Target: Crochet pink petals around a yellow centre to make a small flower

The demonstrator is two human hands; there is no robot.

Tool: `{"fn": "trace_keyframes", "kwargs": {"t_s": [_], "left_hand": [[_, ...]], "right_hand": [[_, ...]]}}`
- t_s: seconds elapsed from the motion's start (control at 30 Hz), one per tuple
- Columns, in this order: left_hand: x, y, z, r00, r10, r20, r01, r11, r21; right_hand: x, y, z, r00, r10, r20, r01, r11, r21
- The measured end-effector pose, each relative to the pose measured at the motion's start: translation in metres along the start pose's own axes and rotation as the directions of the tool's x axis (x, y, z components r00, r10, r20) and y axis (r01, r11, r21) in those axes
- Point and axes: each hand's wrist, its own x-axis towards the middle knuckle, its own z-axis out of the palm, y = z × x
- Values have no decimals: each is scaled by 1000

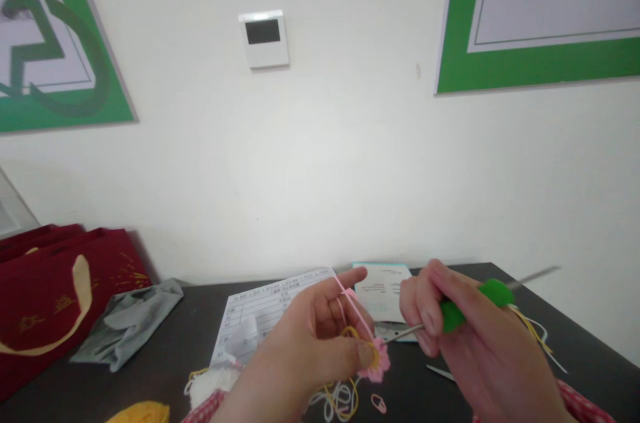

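Observation:
My left hand (325, 336) pinches a small pink and yellow crochet piece (379, 364) between thumb and fingers. Its index finger is stretched out, with a strand of pink yarn (354, 306) running over it down to the piece. My right hand (465, 329) is closed around the green handle (453, 316) of a metal crochet hook (406, 334). The hook's tip meets the pink edge of the piece; the exact stitch is too small to make out. The hook's other metal end sticks out to the right.
On the dark table (165, 343) lie a printed sheet (235, 316), a white yarn ball (215, 383), loose yarn (333, 403), a pink stitch marker (379, 403), yellow yarn (143, 413) and a grey cloth (133, 323). Red bags (105, 276) stand left. A pointed metal tool (440, 373) lies under my right hand.

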Motion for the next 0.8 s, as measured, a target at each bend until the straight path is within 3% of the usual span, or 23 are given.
{"fn": "trace_keyframes", "kwargs": {"t_s": [0.13, 0.23, 0.43, 0.57, 0.8], "left_hand": [[5, -11, -4, 980, 200, -20, -200, 979, -21], [8, -22, -6, 924, 382, 8, -382, 924, 24], [1, -26, -7, 835, 549, 38, -538, 801, 261], [-4, -22, -4, 836, 548, 22, -525, 787, 323], [-2, -22, -2, 852, 521, -45, -490, 826, 279]], "right_hand": [[11, 9, 2, 936, 352, 18, -343, 897, 279], [14, 15, 1, 878, 473, 77, -461, 789, 407], [13, 21, -2, 830, 535, 158, -537, 690, 486], [15, 21, -3, 814, 553, 179, -558, 655, 510], [11, 20, -2, 808, 556, 194, -566, 644, 514]]}}
